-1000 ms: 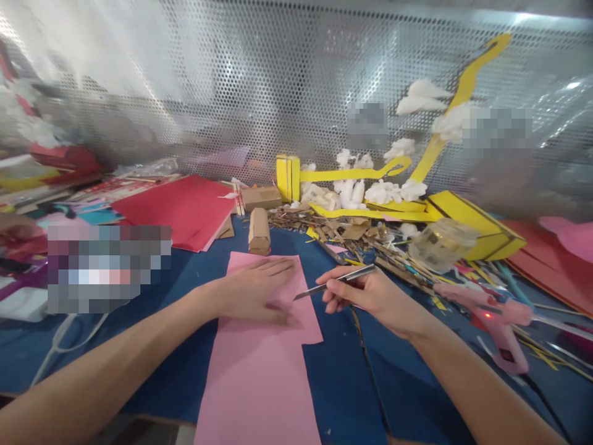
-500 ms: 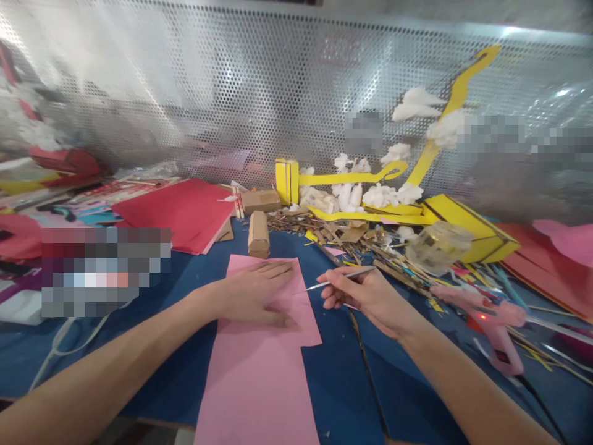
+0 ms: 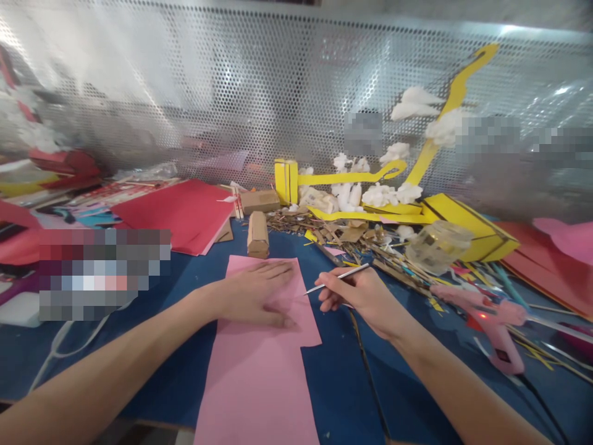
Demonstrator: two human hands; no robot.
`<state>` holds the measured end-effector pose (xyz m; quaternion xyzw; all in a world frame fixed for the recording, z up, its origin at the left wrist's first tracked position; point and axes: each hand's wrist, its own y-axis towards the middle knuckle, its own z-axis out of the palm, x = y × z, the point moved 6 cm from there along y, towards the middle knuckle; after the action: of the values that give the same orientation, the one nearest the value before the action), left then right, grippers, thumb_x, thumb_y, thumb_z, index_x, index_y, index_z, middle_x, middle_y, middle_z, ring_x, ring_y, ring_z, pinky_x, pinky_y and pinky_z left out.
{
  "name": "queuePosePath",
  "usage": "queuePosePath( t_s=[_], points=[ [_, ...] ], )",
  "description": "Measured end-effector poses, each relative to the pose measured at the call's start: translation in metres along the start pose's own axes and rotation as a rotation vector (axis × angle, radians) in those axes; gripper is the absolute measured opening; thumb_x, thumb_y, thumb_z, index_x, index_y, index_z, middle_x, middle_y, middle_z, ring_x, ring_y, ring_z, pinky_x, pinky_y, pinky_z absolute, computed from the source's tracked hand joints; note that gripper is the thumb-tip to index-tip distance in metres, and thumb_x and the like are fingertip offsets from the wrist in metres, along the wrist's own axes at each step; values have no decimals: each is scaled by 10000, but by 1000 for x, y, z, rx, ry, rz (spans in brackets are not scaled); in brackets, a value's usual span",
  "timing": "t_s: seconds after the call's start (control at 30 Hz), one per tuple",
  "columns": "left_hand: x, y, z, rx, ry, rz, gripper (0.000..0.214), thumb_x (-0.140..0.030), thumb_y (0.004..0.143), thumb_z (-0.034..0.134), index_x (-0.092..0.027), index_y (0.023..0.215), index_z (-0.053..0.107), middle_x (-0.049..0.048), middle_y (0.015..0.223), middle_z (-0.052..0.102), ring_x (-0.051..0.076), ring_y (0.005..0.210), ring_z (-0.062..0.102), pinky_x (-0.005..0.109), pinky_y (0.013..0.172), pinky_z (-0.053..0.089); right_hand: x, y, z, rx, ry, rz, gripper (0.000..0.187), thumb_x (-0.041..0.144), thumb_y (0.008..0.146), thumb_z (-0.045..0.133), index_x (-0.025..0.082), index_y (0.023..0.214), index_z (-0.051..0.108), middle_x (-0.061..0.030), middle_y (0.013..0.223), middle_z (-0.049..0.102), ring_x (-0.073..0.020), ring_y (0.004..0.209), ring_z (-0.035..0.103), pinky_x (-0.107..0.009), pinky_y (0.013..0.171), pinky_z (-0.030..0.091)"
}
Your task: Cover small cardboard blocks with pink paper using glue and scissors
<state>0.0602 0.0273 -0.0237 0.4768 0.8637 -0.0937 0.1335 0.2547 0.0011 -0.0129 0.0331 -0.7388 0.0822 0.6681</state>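
A long sheet of pink paper (image 3: 259, 377) runs from the front edge of the table towards the middle, with a step in its right edge. My left hand (image 3: 259, 293) lies flat on its upper part, fingers spread and pointing right. In a pinch, my right hand (image 3: 347, 290) holds a slim silver pen-shaped tool (image 3: 343, 274). The tool's pointed tip is at the paper near its right edge; whether it touches cannot be made out. Just beyond the sheet stands a small faceted brown cardboard piece (image 3: 257, 235).
A pink glue gun (image 3: 491, 315) with a lit red light lies at the right. Cardboard scraps (image 3: 352, 232), a clear jar (image 3: 438, 247) and a yellow box (image 3: 477, 228) sit behind. Red paper (image 3: 180, 213) lies at the left. A perforated metal panel (image 3: 259, 93) backs the table.
My right hand has shifted slightly left and down, and the tool tip has moved a little with it. My left hand and the pink paper stay where they were.
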Motion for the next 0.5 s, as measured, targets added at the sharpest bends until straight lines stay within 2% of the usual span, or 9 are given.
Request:
queuePosePath(
  t_s=[0.2, 0.4, 0.43, 0.5],
  points=[
    [-2, 1, -2, -31, 0, 18, 998, -798, 871, 524, -165, 1615, 320, 150, 1686, 311, 322, 1586, 223, 437, 1276, 224, -1, 0, -18, -81, -116, -8, 476, 604, 796, 796, 133, 834, 748, -67, 688, 748, -191, 565, 740, -273, 530, 546],
    [-3, 0, -3, -14, 1, -14, 1055, -831, 845, 521, -157, 1625, 292, 154, 1700, 262, 330, 1587, 217, 457, 1282, 216, 19, -5, -36, -170, -346, -120, 508, 630, 857, 717, 156, 677, 691, -59, 604, 709, -169, 456, 677, -279, 487, 514],
    [-2, 0, -3, -16, 5, -10, 1036, -813, 860, 521, -151, 1623, 294, 153, 1699, 264, 327, 1588, 214, 458, 1283, 217, 24, -7, -38, -195, -365, -160, 495, 619, 880, 700, 162, 689, 690, -56, 608, 709, -167, 466, 679, -278, 498, 518],
    [-2, 0, -3, -32, 23, 16, 874, -694, 964, 472, -144, 1620, 299, 140, 1701, 270, 295, 1592, 211, 439, 1287, 215, 33, -12, -38, -246, -348, -272, 429, 580, 936, 654, 171, 828, 726, -56, 692, 742, -178, 544, 715, -284, 562, 556]
  ],
)
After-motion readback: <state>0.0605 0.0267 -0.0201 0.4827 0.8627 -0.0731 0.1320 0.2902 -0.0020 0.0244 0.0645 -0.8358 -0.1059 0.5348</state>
